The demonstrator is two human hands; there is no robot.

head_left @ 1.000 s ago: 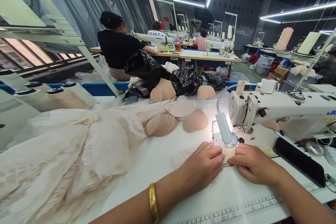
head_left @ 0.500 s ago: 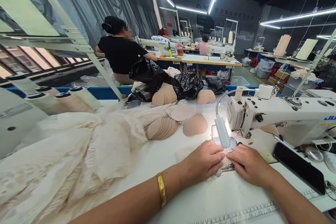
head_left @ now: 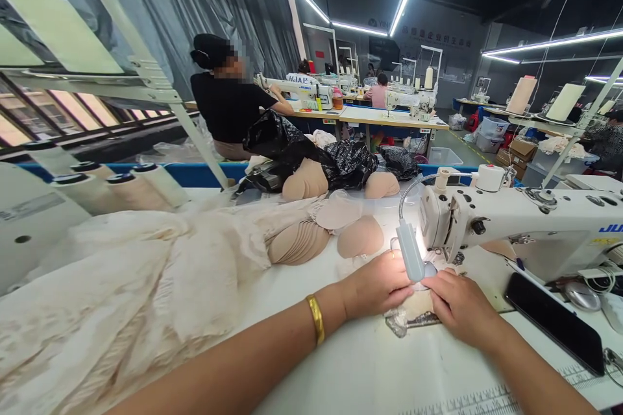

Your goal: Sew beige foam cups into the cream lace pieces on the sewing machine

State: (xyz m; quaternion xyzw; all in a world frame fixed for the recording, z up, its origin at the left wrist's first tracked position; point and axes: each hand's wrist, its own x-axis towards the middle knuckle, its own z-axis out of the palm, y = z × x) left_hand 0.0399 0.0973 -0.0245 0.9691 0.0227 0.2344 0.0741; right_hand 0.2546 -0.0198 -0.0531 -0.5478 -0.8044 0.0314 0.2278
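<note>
Close to the sewing machine point(head_left: 525, 214), both hands work on a pale lace fabric piece point(head_left: 413, 308) by the needle area. My left hand point(head_left: 379, 285), with a ring and a gold bracelet point(head_left: 315, 319), holds the fabric's left side with its fingers bent together. From the right, my right hand point(head_left: 464, 308) pinches the fabric's edge under thumb and fingers. A grey lamp point(head_left: 411, 251) on a bent metal neck lights the spot and hides the needle and some fingertips. Part of the fabric hangs below the hands, showing a crumpled lace end.
Cream lace fabric point(head_left: 195, 272) covers the table's left. Stacked beige pads point(head_left: 299, 241) lie beyond it, with black plastic bags point(head_left: 350, 159) behind. At right lie a phone point(head_left: 555, 321) and a printed ruler point(head_left: 481, 402). Thread cones point(head_left: 150, 185) stand at left; a co-worker point(head_left: 226, 97) sits ahead.
My left hand has shifted slightly left and up, toward the machine. More of the fabric now shows below and between the hands. The co-worker's arm has risen toward the machine ahead.
</note>
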